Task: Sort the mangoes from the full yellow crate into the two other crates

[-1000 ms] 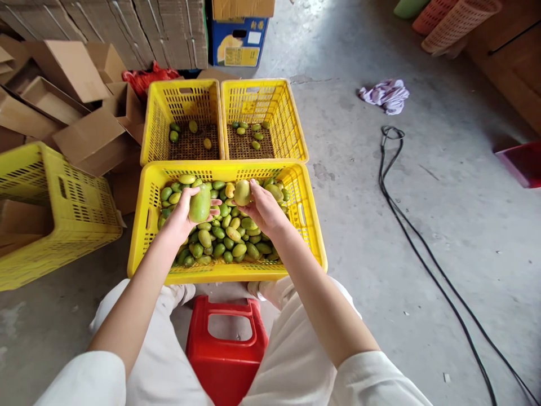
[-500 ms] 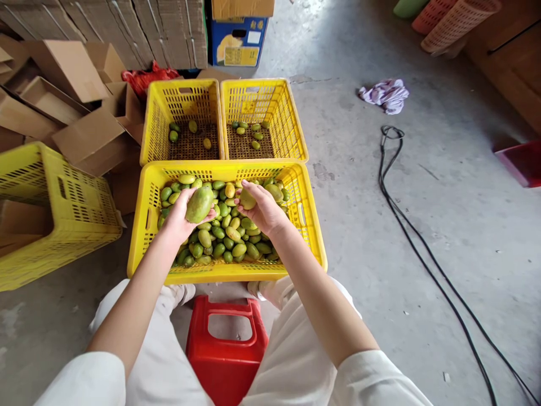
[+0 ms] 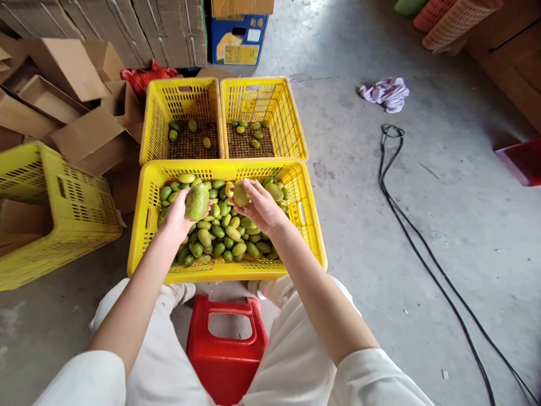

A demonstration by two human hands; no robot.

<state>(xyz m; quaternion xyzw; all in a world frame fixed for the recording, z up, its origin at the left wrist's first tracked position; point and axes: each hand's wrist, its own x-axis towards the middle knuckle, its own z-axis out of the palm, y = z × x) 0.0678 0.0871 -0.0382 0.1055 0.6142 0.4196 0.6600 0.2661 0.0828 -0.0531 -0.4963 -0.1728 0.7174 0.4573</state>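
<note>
My left hand [image 3: 179, 215] grips a green oval fruit, like a mango [image 3: 197, 202], with the thumb along its near side and fingertips showing beyond it. Opposite, my right hand [image 3: 264, 210] is closed on a second yellowish-green mango [image 3: 241, 193], partly covered by the thumb. Both hands are above the front yellow crate [image 3: 228, 276], a small gap apart. Under them lies a heap of smaller-looking green and yellowish oval fruits [image 3: 233, 233] in that crate.
Behind stand two yellow crates, the left one [image 3: 182, 85] and the right one [image 3: 291, 124], with several fruits on their floors. Cardboard boxes [image 3: 88, 135] and another yellow crate [image 3: 88, 208] are at left. A red stool [image 3: 228, 361] is between my legs. Black cable [image 3: 418, 242] lies at right.
Both fruits have been turned in my fingers: the left one tilted, then came back more upright, and the right one shifted under my thumb. My hands stay over the front crate.
</note>
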